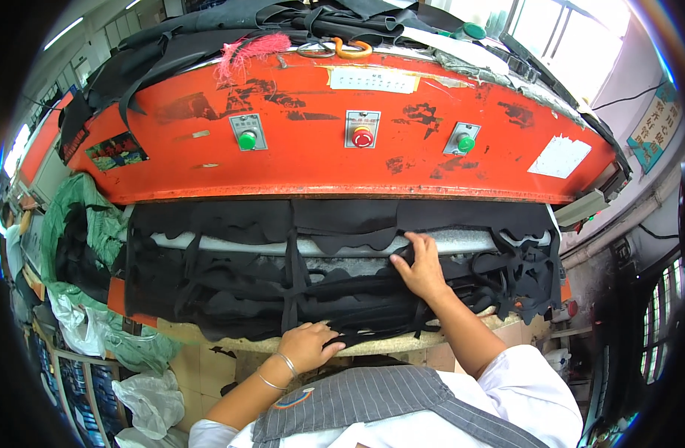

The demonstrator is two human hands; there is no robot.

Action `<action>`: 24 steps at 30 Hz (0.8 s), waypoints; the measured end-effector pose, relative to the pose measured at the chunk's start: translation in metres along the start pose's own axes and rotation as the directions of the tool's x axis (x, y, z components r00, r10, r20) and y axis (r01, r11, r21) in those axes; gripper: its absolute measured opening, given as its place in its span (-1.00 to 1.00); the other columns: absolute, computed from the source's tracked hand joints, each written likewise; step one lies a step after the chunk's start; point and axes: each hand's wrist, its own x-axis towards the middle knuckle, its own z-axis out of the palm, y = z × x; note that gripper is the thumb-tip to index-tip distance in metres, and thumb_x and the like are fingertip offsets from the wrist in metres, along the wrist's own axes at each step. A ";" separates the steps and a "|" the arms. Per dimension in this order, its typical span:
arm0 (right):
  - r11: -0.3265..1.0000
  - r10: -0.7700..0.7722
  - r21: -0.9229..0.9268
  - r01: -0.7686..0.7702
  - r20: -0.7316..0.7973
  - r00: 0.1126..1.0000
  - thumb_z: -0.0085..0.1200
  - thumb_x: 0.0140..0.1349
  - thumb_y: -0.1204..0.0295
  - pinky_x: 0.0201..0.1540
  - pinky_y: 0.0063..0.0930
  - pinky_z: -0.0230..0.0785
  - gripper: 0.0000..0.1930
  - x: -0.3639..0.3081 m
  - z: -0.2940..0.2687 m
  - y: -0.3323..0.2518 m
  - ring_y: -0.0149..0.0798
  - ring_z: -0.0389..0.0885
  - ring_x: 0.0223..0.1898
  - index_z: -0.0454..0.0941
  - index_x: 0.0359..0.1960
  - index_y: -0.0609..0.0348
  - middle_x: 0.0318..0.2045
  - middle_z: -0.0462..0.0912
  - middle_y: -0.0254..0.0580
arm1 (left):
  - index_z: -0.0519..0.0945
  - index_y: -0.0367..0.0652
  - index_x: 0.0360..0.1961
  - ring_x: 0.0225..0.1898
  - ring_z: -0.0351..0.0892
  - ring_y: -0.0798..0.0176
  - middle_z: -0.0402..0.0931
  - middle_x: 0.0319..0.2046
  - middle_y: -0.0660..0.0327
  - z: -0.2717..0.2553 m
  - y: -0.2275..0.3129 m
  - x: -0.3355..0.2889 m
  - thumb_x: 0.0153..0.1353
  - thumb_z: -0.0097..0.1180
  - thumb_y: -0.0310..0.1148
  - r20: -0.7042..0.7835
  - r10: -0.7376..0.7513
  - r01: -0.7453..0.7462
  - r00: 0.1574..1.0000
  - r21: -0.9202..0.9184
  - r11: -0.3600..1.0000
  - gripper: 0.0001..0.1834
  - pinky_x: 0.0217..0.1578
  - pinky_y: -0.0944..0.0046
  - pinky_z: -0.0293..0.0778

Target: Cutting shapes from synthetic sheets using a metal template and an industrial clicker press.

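Note:
Black sheet material (pixel 230 287), cut into strips and scraps with wavy edges, lies in layers across the bed of a large orange-red machine (pixel 298 172). Gaps in it bare a pale grey surface (pixel 342 265). My right hand (pixel 423 270) rests on the sheet right of the middle, thumb and fingers apart, fingertips at the edge of the far black piece (pixel 346 216). At the near edge, my left hand (pixel 307 348) lies on the strips with thumb apart from fingers. Neither hand visibly grips anything.
The machine's front carries two green buttons (pixel 247 140) and a red one (pixel 363 137). On top lie black sheets (pixel 283 19), pink-red fibres (pixel 253 52) and orange-handled scissors (pixel 351 49). A green sack (pixel 89 216) and white plastic bags (pixel 152 399) stand at left.

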 end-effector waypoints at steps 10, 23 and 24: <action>0.977 0.132 -0.190 -0.098 0.179 0.975 -0.14 0.12 0.64 -0.08 0.01 0.45 -0.76 -0.014 0.014 0.015 0.28 0.57 -0.19 0.44 -0.16 0.26 -0.13 0.46 0.24 | 0.62 -0.12 -0.66 -0.46 0.57 0.07 0.51 -0.61 0.17 0.020 0.013 0.014 0.03 0.20 -0.11 -0.187 -0.156 0.178 0.970 0.108 0.978 -0.68 -0.45 0.09 0.50; 0.954 -0.172 -0.266 0.135 -0.118 0.978 0.24 0.07 0.30 -0.01 -0.17 0.34 -0.73 0.024 -0.042 -0.004 -0.01 0.52 -0.08 0.62 -0.21 0.12 -0.13 0.57 -0.10 | 0.70 -0.16 -0.47 -0.46 0.65 0.17 0.64 -0.50 0.10 -0.047 -0.041 0.055 0.15 0.24 -0.19 0.207 -0.064 0.154 0.976 -0.454 0.878 -0.75 -0.35 0.26 0.54; 0.970 -0.191 -0.186 0.160 -0.165 0.968 0.22 0.09 0.32 -0.02 -0.17 0.34 -0.77 0.036 -0.033 -0.001 -0.04 0.53 -0.10 0.62 -0.25 0.13 -0.18 0.60 -0.15 | 0.70 -0.18 -0.42 -0.40 0.66 0.14 0.64 -0.45 0.09 -0.055 -0.045 0.076 0.12 0.25 -0.26 0.053 -0.125 0.135 0.991 -0.375 0.917 -0.80 -0.32 0.25 0.54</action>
